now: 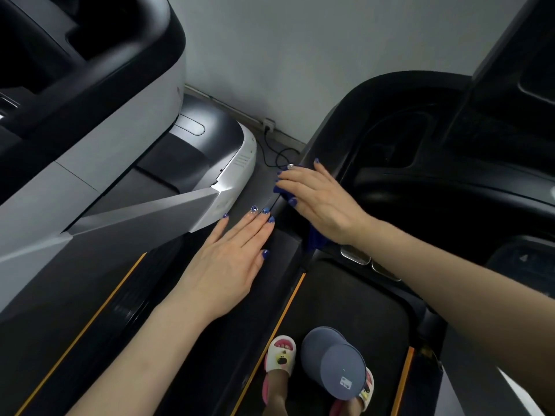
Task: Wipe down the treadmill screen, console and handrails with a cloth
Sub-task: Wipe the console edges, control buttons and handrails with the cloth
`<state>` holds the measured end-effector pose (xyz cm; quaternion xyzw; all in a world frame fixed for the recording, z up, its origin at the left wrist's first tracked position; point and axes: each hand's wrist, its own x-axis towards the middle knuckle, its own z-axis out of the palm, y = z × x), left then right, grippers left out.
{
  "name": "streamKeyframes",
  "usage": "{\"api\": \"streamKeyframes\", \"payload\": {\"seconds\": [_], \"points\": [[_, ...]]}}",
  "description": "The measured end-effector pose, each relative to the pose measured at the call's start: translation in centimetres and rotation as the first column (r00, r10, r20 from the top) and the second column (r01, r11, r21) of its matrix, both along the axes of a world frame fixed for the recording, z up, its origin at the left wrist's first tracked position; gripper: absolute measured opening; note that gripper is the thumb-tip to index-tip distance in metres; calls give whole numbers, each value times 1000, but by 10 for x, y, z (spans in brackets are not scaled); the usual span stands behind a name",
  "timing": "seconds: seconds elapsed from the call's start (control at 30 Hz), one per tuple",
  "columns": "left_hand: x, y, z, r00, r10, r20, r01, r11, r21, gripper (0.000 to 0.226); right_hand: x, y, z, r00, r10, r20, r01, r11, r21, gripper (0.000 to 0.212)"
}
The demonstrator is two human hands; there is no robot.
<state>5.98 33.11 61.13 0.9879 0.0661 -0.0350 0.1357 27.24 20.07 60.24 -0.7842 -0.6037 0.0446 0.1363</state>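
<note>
My right hand [318, 202] lies flat with straight fingers on a blue cloth [315, 238], pressing it onto the black left handrail [303, 253] of the treadmill. Only the cloth's edges show, at my fingertips and under my wrist. The black console [420, 151] with its recessed tray spreads out to the right of that hand. My left hand [231, 256] hovers open, fingers straight and together, just left of the handrail and holds nothing. The treadmill's screen is not in view.
A second treadmill in white and grey [126, 145] stands close on the left. A black cable [276, 154] runs to a wall socket [269, 123]. Below are the running belt [345, 298], my sandalled feet [280, 355] and a grey cap brim [333, 361].
</note>
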Motion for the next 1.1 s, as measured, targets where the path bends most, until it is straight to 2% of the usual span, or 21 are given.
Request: {"api": "streamKeyframes", "payload": {"seconds": [0.07,0.17,0.2,0.33,0.5,0.63,0.8,0.93,1.1], "points": [[-2,0,0,1000,1,0,-1,1000,-2,63,13,-4,3,999,31,7,-31,999,-22,51],[-6,0,-1,1000,2,3,-2,1000,10,62,-1,8,2,993,-114,-37,115,992,46,52],[-6,0,-1,1000,3,3,-3,1000,13,62,-10,10,0,993,-117,-31,118,991,59,53],[-8,1,-3,1000,2,11,-2,1000,27,62,-6,-10,2,997,75,7,-75,996,-38,53],[-12,2,-4,999,0,34,-2,999,48,59,-21,3,2,995,-80,-53,83,995,52,56],[-12,1,-4,999,-3,33,1,998,57,59,-18,-13,0,996,88,-17,-89,995,-38,55],[-14,3,-7,999,-5,43,3,998,59,60,-22,-2,0,998,-30,-52,31,999,30,54],[-14,3,-8,998,-13,55,9,998,63,59,-30,-9,-3,992,103,-68,-104,994,-9,53],[-13,3,-4,998,-24,59,19,996,84,58,-30,-18,-3,986,137,-91,-136,991,15,54]]}}
